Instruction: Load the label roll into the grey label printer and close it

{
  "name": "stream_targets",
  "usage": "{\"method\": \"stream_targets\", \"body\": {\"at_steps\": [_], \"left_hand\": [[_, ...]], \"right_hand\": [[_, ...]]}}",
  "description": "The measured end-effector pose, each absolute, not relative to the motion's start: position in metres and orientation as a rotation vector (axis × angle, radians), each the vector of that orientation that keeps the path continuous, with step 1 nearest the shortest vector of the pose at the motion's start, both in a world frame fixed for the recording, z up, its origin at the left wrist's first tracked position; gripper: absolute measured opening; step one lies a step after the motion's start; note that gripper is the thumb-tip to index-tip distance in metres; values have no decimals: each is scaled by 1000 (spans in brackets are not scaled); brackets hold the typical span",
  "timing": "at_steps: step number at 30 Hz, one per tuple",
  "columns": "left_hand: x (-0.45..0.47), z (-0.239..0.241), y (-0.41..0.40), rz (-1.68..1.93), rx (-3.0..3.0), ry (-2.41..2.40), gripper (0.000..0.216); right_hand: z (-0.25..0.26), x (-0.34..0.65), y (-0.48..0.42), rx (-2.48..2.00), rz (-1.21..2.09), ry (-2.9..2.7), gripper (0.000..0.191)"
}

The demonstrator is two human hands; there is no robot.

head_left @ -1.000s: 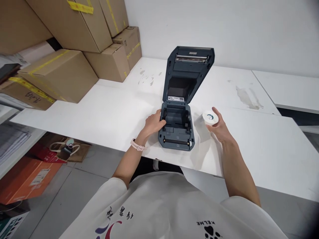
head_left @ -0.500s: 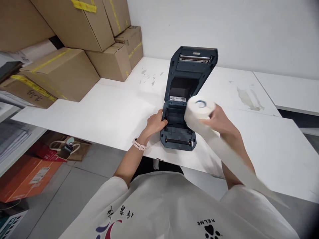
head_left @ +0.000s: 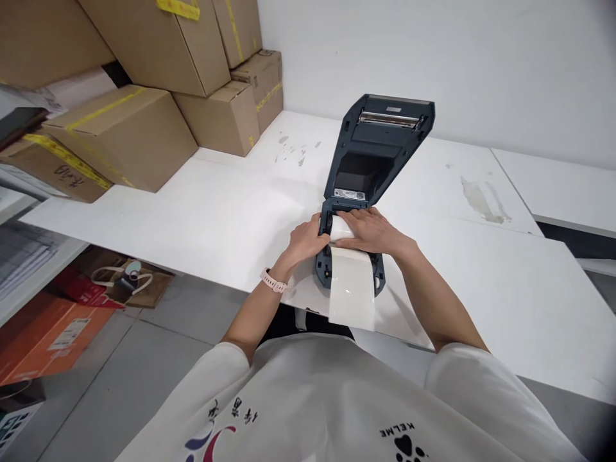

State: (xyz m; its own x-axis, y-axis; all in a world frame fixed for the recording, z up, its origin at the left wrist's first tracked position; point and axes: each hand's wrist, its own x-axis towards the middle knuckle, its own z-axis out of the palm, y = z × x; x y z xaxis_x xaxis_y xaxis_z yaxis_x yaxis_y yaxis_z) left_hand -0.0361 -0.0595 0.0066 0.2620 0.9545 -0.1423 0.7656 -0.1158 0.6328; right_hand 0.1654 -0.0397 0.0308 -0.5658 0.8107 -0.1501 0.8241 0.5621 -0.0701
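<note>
A dark label printer (head_left: 380,138) stands on the white table with its lid raised. Inside its bay lies a roll of white labels (head_left: 341,228), and the loose strip (head_left: 353,289) runs out over the printer's front toward me. My right hand (head_left: 369,230) is on the roll, fingers and thumb around its right part. My left hand (head_left: 308,240) grips the printer's left side wall, thumb over the inner edge near the roll. The right end of the roll is hidden under my right hand.
Cardboard boxes (head_left: 128,135) with yellow tape are stacked at the left of the white table (head_left: 231,212). A white wall (head_left: 505,77) stands behind. On the floor at left are an orange box (head_left: 58,337) and a paper bag (head_left: 154,289).
My right hand has brought the label roll left and down into the printer bay. Its strip, trailing to the right before, now hangs over the front. My left hand stays at the printer's side.
</note>
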Motion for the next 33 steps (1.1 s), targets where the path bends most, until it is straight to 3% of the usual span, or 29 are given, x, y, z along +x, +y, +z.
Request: {"method": "stream_targets", "body": {"at_steps": [3, 6, 8, 11, 12, 15, 17, 22, 24, 27, 28, 30, 33], "left_hand": [[-37, 5, -59, 427, 1922, 1540, 67], [-37, 5, -60, 422, 1894, 1534, 66], [-38, 5, -60, 416, 1876, 1519, 68], [-37, 5, -59, 423, 1872, 1527, 71], [-37, 5, -59, 428, 1869, 1536, 71], [-37, 4, -61, 460, 1836, 1534, 72], [-39, 3, -66, 490, 1803, 1505, 70], [-53, 5, -91, 716, 1563, 1444, 81], [-60, 10, -101, 829, 1468, 1430, 74], [-61, 19, -114, 858, 1461, 1429, 66], [-60, 21, -118, 846, 1469, 1411, 66], [-53, 19, -125, 840, 1452, 1325, 70], [-42, 7, -133, 841, 1335, 1170, 88]], "right_hand": [[25, 170, -49, 1430, -176, 2783, 73], [35, 177, -58, 1552, -319, 3050, 53], [52, 182, -57, 1932, -228, 3364, 39], [84, 193, -32, 2772, 234, 3530, 39], [94, 197, -19, 2910, 95, 3516, 45], [113, 205, 23, 2782, -1241, 3195, 66], [116, 205, 35, 2592, -1620, 3014, 78], [94, 193, -28, 2598, -1297, 3273, 91], [72, 189, -73, 2523, -1093, 3403, 79], [36, 187, -130, 2407, -848, 3349, 44], [24, 186, -143, 2445, -902, 3260, 44], [5, 184, -158, 2540, -1173, 3045, 62], [-11, 179, -163, 2584, -1876, 2650, 90]]}}
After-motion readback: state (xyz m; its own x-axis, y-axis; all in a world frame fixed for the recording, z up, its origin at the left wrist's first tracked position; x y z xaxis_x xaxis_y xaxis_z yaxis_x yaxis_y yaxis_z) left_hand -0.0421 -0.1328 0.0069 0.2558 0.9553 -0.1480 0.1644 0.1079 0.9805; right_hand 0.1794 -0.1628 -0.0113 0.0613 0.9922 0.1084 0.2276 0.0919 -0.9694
